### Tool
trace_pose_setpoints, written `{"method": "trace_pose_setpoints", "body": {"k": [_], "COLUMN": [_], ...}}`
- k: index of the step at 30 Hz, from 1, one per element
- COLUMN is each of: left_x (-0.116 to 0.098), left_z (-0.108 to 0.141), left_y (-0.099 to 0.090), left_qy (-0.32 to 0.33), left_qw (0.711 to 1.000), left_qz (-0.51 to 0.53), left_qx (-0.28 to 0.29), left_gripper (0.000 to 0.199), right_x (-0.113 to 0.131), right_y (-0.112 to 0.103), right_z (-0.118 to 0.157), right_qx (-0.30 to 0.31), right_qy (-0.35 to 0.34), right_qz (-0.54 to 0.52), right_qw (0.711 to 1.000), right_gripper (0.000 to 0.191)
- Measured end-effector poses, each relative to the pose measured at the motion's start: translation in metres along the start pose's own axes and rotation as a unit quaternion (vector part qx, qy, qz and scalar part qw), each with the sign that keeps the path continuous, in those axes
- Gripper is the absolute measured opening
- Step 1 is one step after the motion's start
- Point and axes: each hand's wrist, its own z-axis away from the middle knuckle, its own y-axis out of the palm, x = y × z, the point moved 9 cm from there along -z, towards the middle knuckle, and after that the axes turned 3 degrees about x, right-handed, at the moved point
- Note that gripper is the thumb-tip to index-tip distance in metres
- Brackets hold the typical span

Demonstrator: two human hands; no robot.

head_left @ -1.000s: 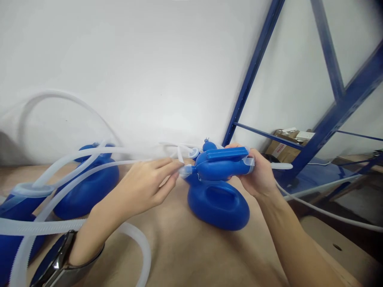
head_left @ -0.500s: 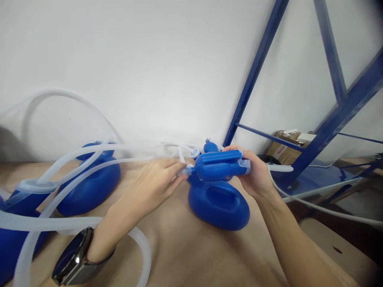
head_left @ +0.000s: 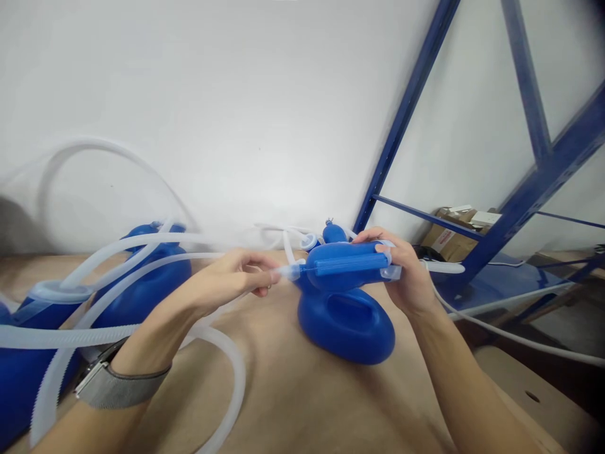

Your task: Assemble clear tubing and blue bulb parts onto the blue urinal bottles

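My right hand point(head_left: 405, 268) is closed on the right end of a rounded blue plastic piece point(head_left: 343, 268) with a long raised ridge and a clear end. At its left end sits a translucent nozzle-like connector point(head_left: 290, 272), pinched at the tip between the fingers of my left hand point(head_left: 236, 277). Directly below the held piece, a blue plastic bottle point(head_left: 347, 328) with a hollow in its side stands on brown paper point(head_left: 293, 403). The held piece partly hides the bottle's top.
More blue bottles point(head_left: 142, 277) with translucent hoses point(head_left: 127, 243) lie to the left, and one hose point(head_left: 239, 372) curls below my left wrist. Behind are another hose end and a small blue bulb point(head_left: 333, 232). A blue metal rack point(head_left: 406, 113) and cardboard box point(head_left: 447, 236) are at right.
The blue piece has rolled in my grip, bringing its ridge toward me. My left hand has shifted left along the connector, and its wrist has turned.
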Motion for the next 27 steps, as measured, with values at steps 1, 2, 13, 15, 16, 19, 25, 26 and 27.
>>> {"method": "trace_pose_setpoints", "body": {"k": [1,2,13,15,16,19,25,26,27], "left_x": [-0.001,-0.003,-0.039,-0.043,-0.044,-0.046,-0.044,-0.044,-0.044], "left_z": [0.0,0.0,0.011,0.011,0.011,0.011,0.008,0.008,0.008], "left_y": [-0.001,-0.002,0.008,0.012,0.014,0.018,0.027,0.028,0.03], "left_qy": [-0.003,-0.006,0.089,0.113,0.122,0.149,0.154,0.156,0.16], "left_qw": [1.0,0.999,0.959,0.953,0.953,0.954,0.96,0.959,0.955], "left_qz": [-0.015,-0.034,-0.216,-0.233,-0.233,-0.221,-0.216,-0.22,-0.234], "left_qx": [-0.013,-0.023,-0.158,-0.155,-0.15,-0.136,-0.089,-0.084,-0.085], "left_gripper": [0.031,0.031,0.027,0.028,0.028,0.023,0.026,0.027,0.028], "right_x": [0.001,0.003,0.008,0.006,0.004,-0.001,-0.009,-0.01,-0.011], "right_y": [0.0,0.0,-0.004,-0.006,-0.007,-0.008,0.001,0.001,0.002], "right_z": [0.0,0.001,0.001,0.0,0.0,-0.002,0.0,0.001,0.002], "right_qx": [0.003,0.004,-0.026,-0.031,-0.035,-0.04,-0.03,-0.034,-0.038], "right_qy": [-0.009,-0.018,-0.032,-0.02,-0.014,0.0,0.032,0.037,0.041], "right_qz": [0.006,0.013,0.023,0.011,0.005,-0.007,-0.027,-0.037,-0.05], "right_qw": [1.0,1.0,0.999,0.999,0.999,0.999,0.999,0.998,0.997], "right_gripper": [0.026,0.025,0.022,0.022,0.022,0.023,0.024,0.025,0.026]}}
